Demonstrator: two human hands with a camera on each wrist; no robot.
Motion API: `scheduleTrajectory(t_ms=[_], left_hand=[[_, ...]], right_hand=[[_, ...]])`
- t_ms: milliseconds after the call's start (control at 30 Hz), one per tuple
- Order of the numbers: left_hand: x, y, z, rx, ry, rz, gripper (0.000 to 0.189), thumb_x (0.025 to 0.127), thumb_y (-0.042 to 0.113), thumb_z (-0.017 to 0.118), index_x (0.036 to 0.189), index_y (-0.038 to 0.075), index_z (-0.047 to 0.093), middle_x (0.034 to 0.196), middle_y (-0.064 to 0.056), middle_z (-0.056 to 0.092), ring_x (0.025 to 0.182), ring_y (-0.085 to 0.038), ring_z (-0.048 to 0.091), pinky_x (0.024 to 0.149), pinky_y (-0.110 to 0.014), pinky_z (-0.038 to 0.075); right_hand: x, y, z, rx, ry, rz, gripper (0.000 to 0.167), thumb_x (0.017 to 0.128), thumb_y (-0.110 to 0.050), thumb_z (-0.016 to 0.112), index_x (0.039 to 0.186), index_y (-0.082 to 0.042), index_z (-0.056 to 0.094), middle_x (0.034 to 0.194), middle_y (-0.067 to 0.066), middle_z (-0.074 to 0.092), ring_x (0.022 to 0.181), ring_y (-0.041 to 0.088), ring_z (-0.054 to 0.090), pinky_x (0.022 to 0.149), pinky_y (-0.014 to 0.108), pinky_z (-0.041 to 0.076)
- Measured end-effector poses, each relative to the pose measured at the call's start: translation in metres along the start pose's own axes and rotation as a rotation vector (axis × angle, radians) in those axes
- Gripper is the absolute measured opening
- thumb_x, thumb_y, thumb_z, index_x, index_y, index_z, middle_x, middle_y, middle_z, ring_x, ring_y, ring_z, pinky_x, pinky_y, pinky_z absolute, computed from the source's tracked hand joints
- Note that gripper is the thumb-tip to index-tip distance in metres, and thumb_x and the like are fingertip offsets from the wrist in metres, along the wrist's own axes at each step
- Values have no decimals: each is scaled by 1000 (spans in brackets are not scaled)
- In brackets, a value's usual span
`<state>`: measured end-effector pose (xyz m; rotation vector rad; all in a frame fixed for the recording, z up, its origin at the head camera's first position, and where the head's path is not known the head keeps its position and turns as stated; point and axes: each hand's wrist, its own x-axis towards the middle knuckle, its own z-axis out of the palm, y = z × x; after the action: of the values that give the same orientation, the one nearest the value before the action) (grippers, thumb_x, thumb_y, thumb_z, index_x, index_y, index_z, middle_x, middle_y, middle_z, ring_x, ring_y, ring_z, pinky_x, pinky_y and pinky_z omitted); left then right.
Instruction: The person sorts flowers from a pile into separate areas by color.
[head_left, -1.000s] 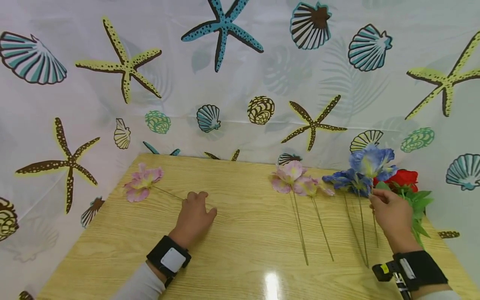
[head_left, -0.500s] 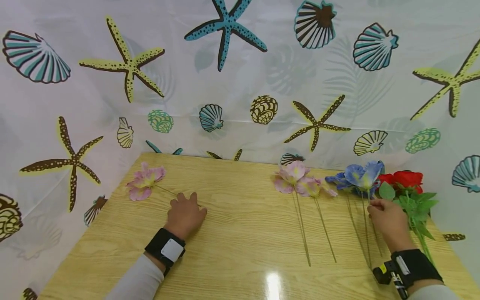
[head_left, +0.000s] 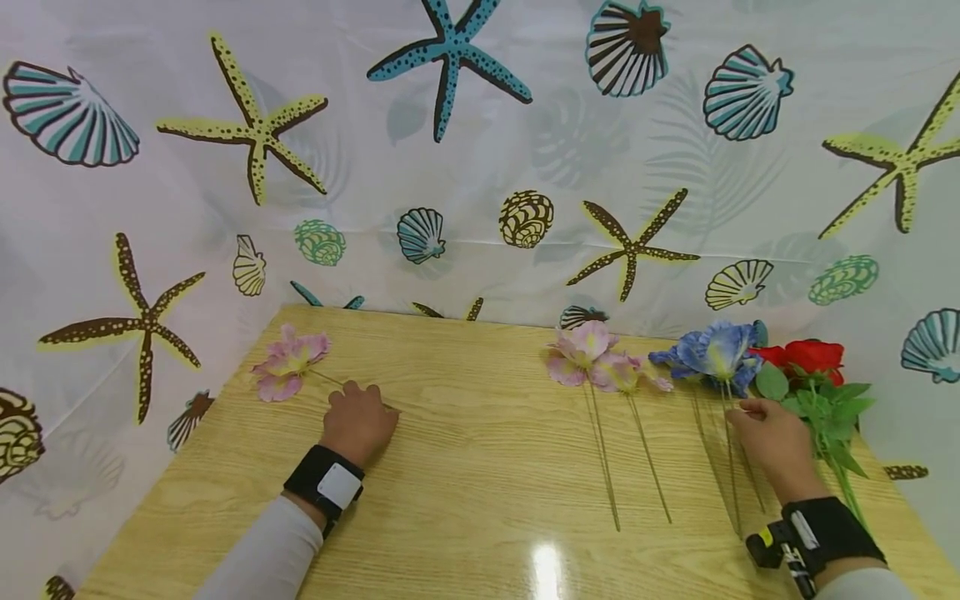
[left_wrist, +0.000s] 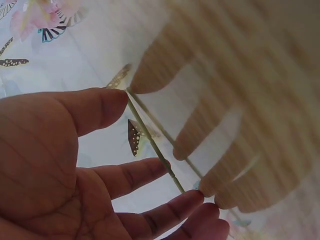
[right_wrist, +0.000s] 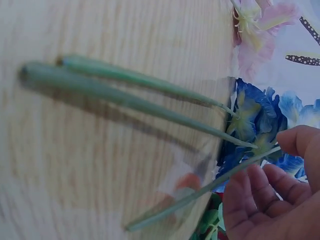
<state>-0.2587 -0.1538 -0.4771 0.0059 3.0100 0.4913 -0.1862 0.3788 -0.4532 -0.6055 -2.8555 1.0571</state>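
Observation:
On the left of the table lies a pink artificial flower (head_left: 291,362). My left hand (head_left: 358,425) is low over its stem; in the left wrist view the spread thumb and fingers touch that thin green stem (left_wrist: 155,145). At the right, blue artificial flowers (head_left: 716,350) lie with their heads overlapping. Beside them is my right hand (head_left: 776,446). The right wrist view has its thumb tip at one blue flower's stem (right_wrist: 200,192), the other fingers bent below it with a gap between.
Two more pink flowers (head_left: 588,354) lie right of the middle, stems toward the front. Red flowers (head_left: 813,358) with green leaves lie at the right edge. A patterned cloth (head_left: 480,167) hangs behind the wooden table (head_left: 465,500).
My right hand has lowered a blue flower onto the others, and its head has shifted left. My left hand has slid left along the pink flower's stem.

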Motion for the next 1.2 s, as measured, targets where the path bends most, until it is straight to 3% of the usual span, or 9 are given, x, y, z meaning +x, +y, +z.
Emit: scheduleTrajectory(t_ms=[233,367,467,567,833,933,1067,1200], left_hand=[[1,1,0,44,83,4,41,96,25,62,101,-15,66,98,-35,53,97,-51,50,70,-57,52],[-4,1,-3,70,119,44,31,96,16,63,95,-15,67,92,-34,54,88,-49,54,68,-55,53],[-8,1,-6,58,146,78,19,94,0,56,93,-15,68,90,-32,53,84,-49,56,68,-56,53],[-11,1,-8,38,165,99,21,93,-11,47,91,-16,68,89,-30,52,79,-49,59,66,-56,54],[-12,-4,-6,0,248,194,12,91,-15,48,90,-16,60,82,-25,50,68,-42,61,60,-50,54],[-11,-5,-4,-53,226,217,17,93,-12,47,105,-17,58,87,-29,54,75,-44,60,65,-53,53],[-9,-8,-6,-134,117,210,41,86,-13,49,126,-19,51,100,-35,59,91,-49,60,77,-56,51],[-8,-7,-9,-184,39,243,45,73,-14,51,118,-21,55,96,-31,64,91,-45,62,78,-52,51]], right_hand=[[3,1,-9,14,70,18,64,104,-42,41,141,11,42,132,35,47,109,49,51,77,54,47],[3,-1,-14,35,102,35,63,104,-42,40,140,10,42,134,35,45,108,49,51,75,53,47],[1,-1,-17,48,114,41,64,104,-42,40,143,9,41,138,35,42,112,51,48,77,55,46],[-1,1,-17,60,124,36,65,104,-43,39,144,8,40,140,35,41,115,52,47,80,57,45],[-8,3,-18,75,143,36,61,104,-38,41,144,8,41,140,35,40,114,51,46,76,53,44],[-7,2,-21,66,140,48,60,104,-37,42,144,8,41,139,35,42,114,51,47,77,55,45],[-2,-1,-26,-7,47,51,71,103,-46,40,150,7,32,144,38,36,120,57,42,85,64,43],[2,-1,-31,-106,-99,6,86,101,-57,37,155,6,16,148,43,21,126,64,29,92,73,34]])
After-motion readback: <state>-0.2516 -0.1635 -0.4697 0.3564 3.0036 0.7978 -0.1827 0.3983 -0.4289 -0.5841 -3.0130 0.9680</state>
